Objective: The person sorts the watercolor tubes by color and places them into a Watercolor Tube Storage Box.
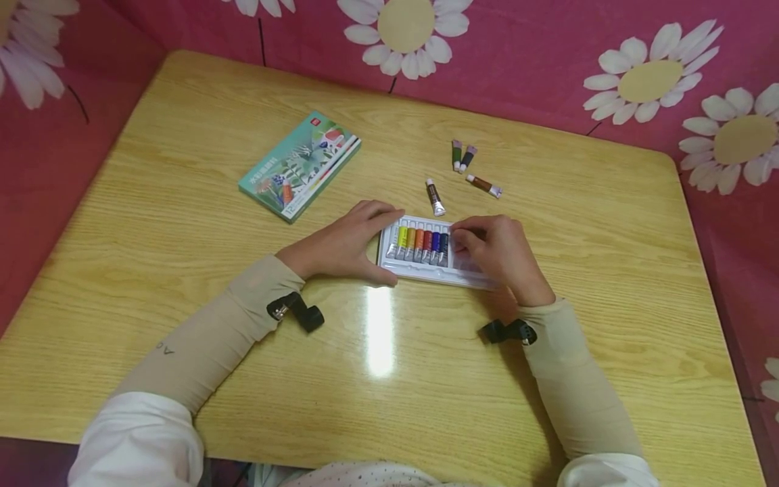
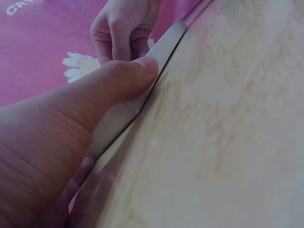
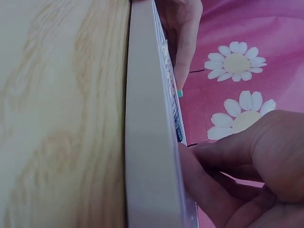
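A white plastic tray (image 1: 420,272) lies on the table, with a row of small paint tubes (image 1: 419,245) running from white and yellow through orange and red to dark blue. My left hand (image 1: 347,243) grips the tray's left end, thumb at the near edge and fingers at the far edge. Over the tray's right part, my right hand (image 1: 502,250) pinches a paint tube beside the dark blue one. The fingers hide most of that tube; a small white bit (image 2: 151,42) shows by them in the left wrist view. In the right wrist view, thumb and forefinger meet close against the tray (image 3: 152,118).
Beyond the tray lie loose paint tubes: a dark brown one (image 1: 435,197), a brown one (image 1: 484,186), a green one (image 1: 457,155) and a dark one (image 1: 468,158). A green paint box (image 1: 301,166) lies at the back left. Daisy-patterned pink cloth (image 1: 523,54) hangs behind the table.
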Available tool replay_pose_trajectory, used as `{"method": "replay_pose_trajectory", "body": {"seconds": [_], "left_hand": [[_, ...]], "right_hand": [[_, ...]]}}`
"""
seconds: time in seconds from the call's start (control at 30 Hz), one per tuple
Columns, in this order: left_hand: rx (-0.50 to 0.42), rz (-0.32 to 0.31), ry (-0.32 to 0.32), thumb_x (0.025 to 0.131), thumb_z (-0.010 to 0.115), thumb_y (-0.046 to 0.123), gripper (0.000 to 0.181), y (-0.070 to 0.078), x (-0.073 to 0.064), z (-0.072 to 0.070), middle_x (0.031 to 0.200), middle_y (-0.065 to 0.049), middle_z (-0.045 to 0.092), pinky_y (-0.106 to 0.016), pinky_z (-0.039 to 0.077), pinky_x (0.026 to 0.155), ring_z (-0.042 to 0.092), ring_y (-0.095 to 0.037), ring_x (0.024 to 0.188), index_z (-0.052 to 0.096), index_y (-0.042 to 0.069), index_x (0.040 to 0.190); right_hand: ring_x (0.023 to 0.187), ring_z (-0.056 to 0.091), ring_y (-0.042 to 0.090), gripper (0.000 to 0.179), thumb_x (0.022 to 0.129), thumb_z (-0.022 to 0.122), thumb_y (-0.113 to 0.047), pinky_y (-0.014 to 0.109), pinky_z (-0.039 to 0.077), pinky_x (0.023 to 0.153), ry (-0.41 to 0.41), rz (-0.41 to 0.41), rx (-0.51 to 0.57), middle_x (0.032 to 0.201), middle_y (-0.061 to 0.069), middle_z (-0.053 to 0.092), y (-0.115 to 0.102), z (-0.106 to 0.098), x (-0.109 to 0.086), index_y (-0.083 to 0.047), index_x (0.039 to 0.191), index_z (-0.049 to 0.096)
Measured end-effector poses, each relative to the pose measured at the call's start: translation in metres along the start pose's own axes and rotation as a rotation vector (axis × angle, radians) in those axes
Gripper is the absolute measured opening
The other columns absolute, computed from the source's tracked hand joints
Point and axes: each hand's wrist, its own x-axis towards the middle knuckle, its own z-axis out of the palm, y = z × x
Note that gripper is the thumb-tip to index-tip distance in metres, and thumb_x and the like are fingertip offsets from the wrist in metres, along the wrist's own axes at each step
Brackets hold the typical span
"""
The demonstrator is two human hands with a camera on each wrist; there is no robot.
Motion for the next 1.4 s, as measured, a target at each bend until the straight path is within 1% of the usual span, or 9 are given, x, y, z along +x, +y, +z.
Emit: {"method": "replay_pose_trajectory", "body": {"seconds": [0.2,0.43,0.67,0.8,0.93,1.03,1.1,1.27,1.4], "left_hand": [[-0.003,0.002,-0.001,0.073,0.084,0.067,0.119,0.000,0.000,-0.001,0.166,-0.003,0.031,-0.043,0.031,0.129,0.028,-0.021,0.154,0.026,0.019,0.166],[-0.004,0.003,-0.001,0.073,0.084,0.066,0.120,0.000,0.000,-0.001,0.166,-0.004,0.032,-0.044,0.031,0.129,0.028,-0.021,0.154,0.026,0.018,0.166],[0.003,0.004,-0.005,0.073,0.084,0.068,0.120,-0.001,0.000,-0.001,0.166,-0.004,0.031,-0.045,0.030,0.129,0.028,-0.022,0.155,0.025,0.018,0.166],[0.002,0.002,0.000,0.073,0.084,0.067,0.120,-0.001,-0.001,-0.001,0.166,-0.005,0.031,-0.045,0.030,0.129,0.028,-0.022,0.155,0.026,0.018,0.166],[-0.007,0.000,-0.006,0.073,0.084,0.066,0.119,0.000,-0.001,-0.001,0.166,-0.005,0.031,-0.045,0.031,0.129,0.028,-0.023,0.154,0.026,0.018,0.166],[-0.004,-0.001,-0.008,0.074,0.084,0.066,0.119,0.000,-0.001,-0.002,0.167,-0.005,0.030,-0.044,0.031,0.129,0.028,-0.022,0.154,0.025,0.018,0.166],[-0.002,0.000,-0.008,0.074,0.084,0.066,0.119,0.001,-0.001,-0.002,0.167,-0.005,0.031,-0.044,0.030,0.129,0.028,-0.022,0.155,0.025,0.018,0.166],[-0.011,-0.004,-0.009,0.073,0.084,0.066,0.119,0.000,0.000,-0.001,0.167,-0.004,0.031,-0.044,0.030,0.129,0.028,-0.022,0.155,0.026,0.019,0.166],[-0.009,-0.005,-0.014,0.073,0.084,0.066,0.120,-0.001,0.000,-0.001,0.167,-0.004,0.030,-0.044,0.030,0.129,0.027,-0.021,0.155,0.025,0.019,0.166]], "right_hand": [[0.087,0.068,0.020,0.020,0.101,0.064,-0.015,0.026,0.051,0.071,0.024,0.017,-0.005,0.107,0.012,0.079,0.000,-0.002,0.000,-0.008,0.110,0.081],[0.090,0.070,0.022,0.023,0.102,0.062,-0.017,0.026,0.052,0.072,0.013,0.047,0.002,0.112,0.013,0.078,0.000,-0.005,0.000,-0.007,0.114,0.079],[0.088,0.067,0.022,0.024,0.102,0.064,-0.020,0.027,0.050,0.074,0.030,0.013,-0.013,0.105,0.013,0.080,0.002,-0.011,0.003,-0.007,0.113,0.079],[0.083,0.069,0.019,0.025,0.102,0.064,-0.023,0.023,0.049,0.069,0.030,0.023,0.003,0.100,0.015,0.080,0.001,-0.016,0.007,-0.007,0.115,0.078],[0.080,0.068,0.019,0.026,0.102,0.066,-0.024,0.021,0.048,0.065,0.056,0.029,0.004,0.099,0.016,0.079,-0.001,-0.021,0.014,-0.005,0.114,0.078],[0.084,0.069,0.024,0.025,0.101,0.067,-0.023,0.025,0.049,0.068,0.069,0.031,-0.007,0.102,0.018,0.078,-0.002,-0.023,0.021,-0.005,0.114,0.078],[0.089,0.068,0.026,0.025,0.101,0.067,-0.023,0.028,0.049,0.072,0.070,0.038,-0.015,0.106,0.018,0.078,-0.002,-0.024,0.024,-0.005,0.114,0.078],[0.098,0.067,0.029,0.027,0.101,0.066,-0.025,0.035,0.050,0.081,0.092,-0.007,-0.056,0.114,0.019,0.076,0.000,-0.027,0.033,-0.005,0.114,0.077],[0.094,0.070,0.030,0.027,0.100,0.067,-0.025,0.035,0.051,0.078,0.114,-0.081,-0.089,0.110,0.020,0.077,0.002,-0.030,0.043,-0.004,0.114,0.077]]}}
